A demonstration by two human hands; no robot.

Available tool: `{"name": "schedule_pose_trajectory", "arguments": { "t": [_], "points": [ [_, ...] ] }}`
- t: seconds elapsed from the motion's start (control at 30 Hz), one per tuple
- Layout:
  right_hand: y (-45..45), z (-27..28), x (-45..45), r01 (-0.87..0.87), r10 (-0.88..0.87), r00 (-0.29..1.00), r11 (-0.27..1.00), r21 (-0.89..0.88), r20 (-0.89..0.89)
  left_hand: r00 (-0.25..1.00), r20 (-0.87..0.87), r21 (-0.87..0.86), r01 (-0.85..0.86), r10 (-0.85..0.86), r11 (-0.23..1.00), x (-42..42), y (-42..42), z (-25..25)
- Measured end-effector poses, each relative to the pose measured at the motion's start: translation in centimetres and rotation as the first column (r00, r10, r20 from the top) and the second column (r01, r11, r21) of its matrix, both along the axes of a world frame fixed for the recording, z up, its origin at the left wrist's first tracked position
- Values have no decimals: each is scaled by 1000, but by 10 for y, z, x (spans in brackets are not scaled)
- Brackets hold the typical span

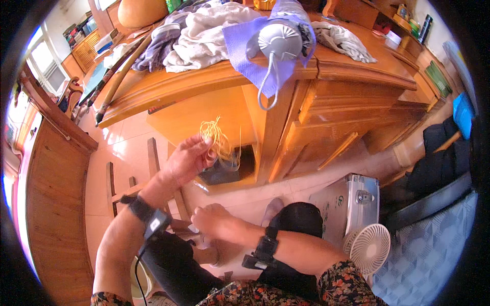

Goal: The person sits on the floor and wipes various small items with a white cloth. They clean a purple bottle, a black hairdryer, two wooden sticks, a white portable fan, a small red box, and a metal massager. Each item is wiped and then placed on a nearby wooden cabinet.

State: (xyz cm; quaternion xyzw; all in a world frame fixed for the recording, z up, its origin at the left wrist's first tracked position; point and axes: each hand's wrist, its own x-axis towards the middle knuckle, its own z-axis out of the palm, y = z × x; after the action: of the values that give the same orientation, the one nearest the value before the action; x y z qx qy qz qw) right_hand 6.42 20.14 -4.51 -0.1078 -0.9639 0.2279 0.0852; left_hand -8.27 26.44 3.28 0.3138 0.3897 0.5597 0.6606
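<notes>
A loose bundle of thin yellow strands (215, 132) is pinched in my left hand (189, 158), raised before the open space under the wooden desk. Some strands hang down past the fingers. My right hand (214, 220) is lower, over my lap, with its fingers curled. A small whitish bit shows at its fingertips, but blur hides whether it is gripped. Both wrists wear black straps with small devices. Behind the left hand, a dark box-like object (220, 174) sits low inside the desk.
Crumpled cloths (208, 36) and a grey round object with a cord loop (281, 42) on purple cloth lie on the wooden desk (344, 82). Wooden stool legs (153, 155) stand left. An aluminium case (363, 202) and a small fan (369, 248) are right; a bucket (141, 279) is lower left.
</notes>
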Motion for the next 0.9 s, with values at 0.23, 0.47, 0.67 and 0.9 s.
{"name": "schedule_pose_trajectory", "arguments": {
  "t": [0.23, 0.47, 0.67, 0.9],
  "points": [
    [-24, -48, 26, -64, 144, 936, 967, 247, -321, 994, 108, -24, 27, -24, 999, 67, -69, 40],
    [-85, -51, 48, 95, 26, 884, 968, 234, -466, 978, -110, 44, 180, -175, 983, 119, -92, 73],
    [-123, -122, 48, -222, -384, 697, 689, -690, -606, 865, -398, 183, 401, -305, 897, 220, -87, 111],
    [-121, -75, 113, -68, -183, 888, 855, -514, -422, 703, -703, 592, 663, -109, 457, 344, -89, 107]
  ]
}}
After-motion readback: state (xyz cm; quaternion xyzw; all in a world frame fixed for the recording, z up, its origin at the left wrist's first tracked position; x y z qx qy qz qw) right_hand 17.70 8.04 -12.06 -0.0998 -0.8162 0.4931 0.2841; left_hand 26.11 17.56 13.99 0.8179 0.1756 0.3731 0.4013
